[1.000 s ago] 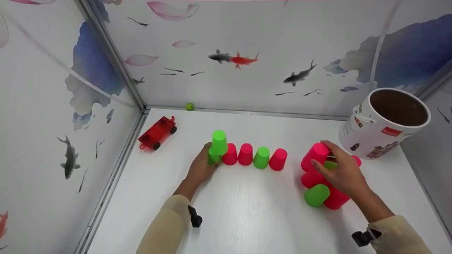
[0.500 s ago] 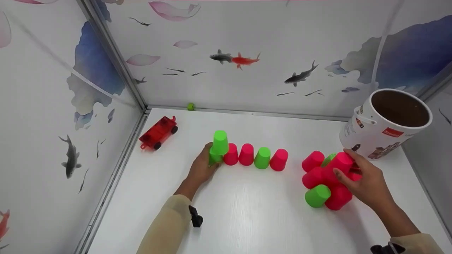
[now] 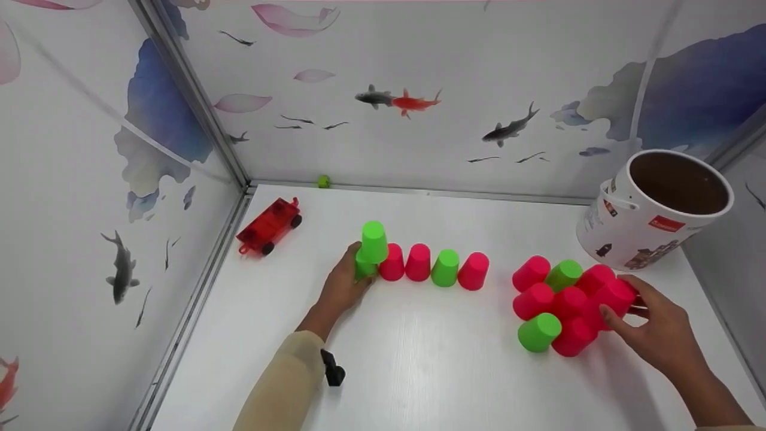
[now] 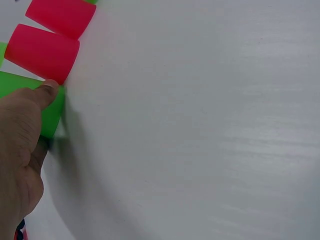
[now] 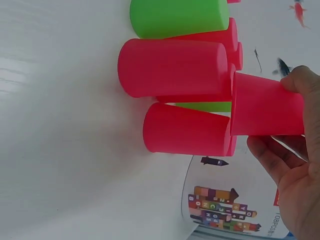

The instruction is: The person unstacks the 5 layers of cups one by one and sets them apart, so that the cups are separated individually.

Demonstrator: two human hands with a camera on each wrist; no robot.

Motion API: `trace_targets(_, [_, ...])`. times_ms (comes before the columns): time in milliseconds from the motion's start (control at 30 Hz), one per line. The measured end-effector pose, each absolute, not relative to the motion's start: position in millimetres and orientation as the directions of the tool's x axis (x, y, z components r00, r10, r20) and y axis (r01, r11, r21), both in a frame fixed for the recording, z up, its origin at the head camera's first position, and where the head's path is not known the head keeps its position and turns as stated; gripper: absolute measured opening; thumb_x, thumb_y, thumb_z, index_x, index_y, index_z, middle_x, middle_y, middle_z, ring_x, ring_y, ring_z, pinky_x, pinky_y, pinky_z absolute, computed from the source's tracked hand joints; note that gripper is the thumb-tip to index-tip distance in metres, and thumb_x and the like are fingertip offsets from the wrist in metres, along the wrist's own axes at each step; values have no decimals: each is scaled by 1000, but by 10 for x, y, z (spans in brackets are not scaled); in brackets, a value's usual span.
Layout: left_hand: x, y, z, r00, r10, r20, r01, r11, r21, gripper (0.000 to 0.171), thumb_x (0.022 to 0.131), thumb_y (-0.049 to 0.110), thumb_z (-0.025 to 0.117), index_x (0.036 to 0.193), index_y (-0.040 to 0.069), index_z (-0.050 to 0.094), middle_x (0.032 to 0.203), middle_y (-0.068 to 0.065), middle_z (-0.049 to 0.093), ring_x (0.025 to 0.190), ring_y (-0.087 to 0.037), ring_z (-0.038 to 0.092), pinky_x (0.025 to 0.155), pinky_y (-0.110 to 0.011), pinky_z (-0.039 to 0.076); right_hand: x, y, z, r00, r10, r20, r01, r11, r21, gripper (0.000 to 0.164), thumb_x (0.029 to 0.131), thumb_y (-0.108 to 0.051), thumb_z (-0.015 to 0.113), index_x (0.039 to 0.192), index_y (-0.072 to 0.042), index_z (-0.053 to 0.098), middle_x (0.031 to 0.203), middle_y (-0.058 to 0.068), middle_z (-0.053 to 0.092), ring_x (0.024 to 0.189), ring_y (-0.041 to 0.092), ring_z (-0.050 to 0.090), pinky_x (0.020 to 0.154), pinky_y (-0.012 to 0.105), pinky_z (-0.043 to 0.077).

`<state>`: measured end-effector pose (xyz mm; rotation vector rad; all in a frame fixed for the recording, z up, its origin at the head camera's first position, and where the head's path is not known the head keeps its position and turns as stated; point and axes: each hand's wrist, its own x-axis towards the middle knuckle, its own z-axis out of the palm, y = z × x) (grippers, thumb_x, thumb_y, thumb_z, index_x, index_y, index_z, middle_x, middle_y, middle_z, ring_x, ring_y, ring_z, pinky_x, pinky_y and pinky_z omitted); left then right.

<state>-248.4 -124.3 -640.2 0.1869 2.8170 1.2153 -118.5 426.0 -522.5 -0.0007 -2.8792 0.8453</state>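
Observation:
A row of upside-down pink and green cups stands mid-table, with a green cup (image 3: 445,267) between pink cups. My left hand (image 3: 344,287) grips the lower green cup (image 3: 364,269) at the row's left end; in the left wrist view, the thumb lies along that cup (image 4: 51,116). On top of it sits another green cup (image 3: 374,240), partly over the first pink cup (image 3: 392,263). To the right, my right hand (image 3: 664,332) holds a pink cup (image 5: 265,105) between thumb and fingers, at the right side of a cluster of cups (image 3: 532,302).
Behind the cluster stands a white bucket (image 3: 634,233) with a dark interior. A red toy wagon (image 3: 269,226) is at the back left. Against the back wall lies a small green piece (image 3: 324,181). Printed panels enclose the table.
My right hand has moved right and toward me with a pink cup, from the cluster's back to its right side. The left hand keeps its grip at the row's end.

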Motion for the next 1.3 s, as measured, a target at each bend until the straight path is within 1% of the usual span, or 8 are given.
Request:
trace_targets(433, [-2489, -1261, -6411, -985, 167, 33, 140, 687, 713, 83, 103, 17, 80, 169, 16, 30, 163, -13, 56, 153, -34, 54, 131, -55, 42, -1001, 4435, -5337, -978, 126, 168, 19, 851, -525, 84, 81, -11, 96, 151, 6, 54, 135, 37, 64, 110, 55, 65, 71, -3, 34])
trace_targets(533, [-2487, -1263, -6404, -986, 164, 24, 132, 690, 711, 83, 103, 17, 80, 168, 17, 30, 163, -12, 56, 154, -34, 53, 132, -54, 42, -962, 4438, -5420, -980, 124, 157, 23, 849, -527, 84, 82, -12, 97, 151, 6, 54, 135, 36, 65, 111, 53, 66, 70, -1, 41])
trace_targets(600, [-2485, -1263, -6397, -986, 166, 20, 130, 688, 714, 82, 103, 17, 80, 168, 17, 30, 163, -12, 55, 155, -34, 53, 132, -55, 42, -926, 4429, -5496, -982, 122, 145, 27, 849, -528, 84, 82, -13, 98, 151, 5, 54, 136, 35, 66, 112, 54, 67, 71, 9, 57])
trace_targets(667, [-2481, -1264, -6396, -985, 170, 18, 131, 687, 715, 81, 104, 17, 79, 168, 17, 29, 163, -13, 55, 155, -34, 52, 132, -55, 42, -890, 4415, -5583, -984, 120, 129, 35, 850, -525, 85, 82, -13, 99, 151, 6, 54, 136, 36, 66, 114, 55, 68, 76, 31, 70])
trace_targets(733, [-2478, -1264, -6396, -985, 174, 17, 134, 690, 711, 82, 104, 18, 79, 168, 17, 29, 164, -13, 55, 155, -34, 52, 132, -55, 42, -859, 4398, -5669, -987, 122, 107, 49, 852, -521, 85, 81, -12, 99, 151, 6, 54, 137, 37, 66, 116, 56, 68, 81, 53, 69])
trace_targets(767, [-2476, -1264, -6397, -984, 176, 20, 138, 689, 711, 82, 104, 18, 79, 168, 17, 29, 163, -14, 55, 154, -34, 52, 132, -55, 42, -845, 4390, -5710, -988, 125, 94, 58, 852, -520, 84, 81, -11, 98, 150, 7, 53, 138, 37, 66, 117, 57, 68, 83, 59, 67])
trace_targets(1033, [-2467, -1262, -6401, -985, 173, 30, 142, 683, 716, 82, 103, 17, 79, 168, 17, 29, 164, -14, 55, 153, -35, 53, 131, -56, 42, -785, 4367, -5912, -988, 151, -28, 143, 838, -527, 88, 82, -10, 97, 152, 8, 47, 140, 39, 62, 122, 59, 64, 88, 66, 65])
trace_targets(1300, [-2481, -1249, -6412, -988, 153, 6, 111, 687, 719, 85, 102, 18, 81, 169, 18, 29, 164, -14, 55, 154, -36, 53, 131, -57, 42, -766, 4357, -5924, -990, 142, 7, 119, 851, -511, 91, 83, -12, 96, 155, 9, 45, 142, 39, 60, 123, 59, 63, 91, 69, 62])
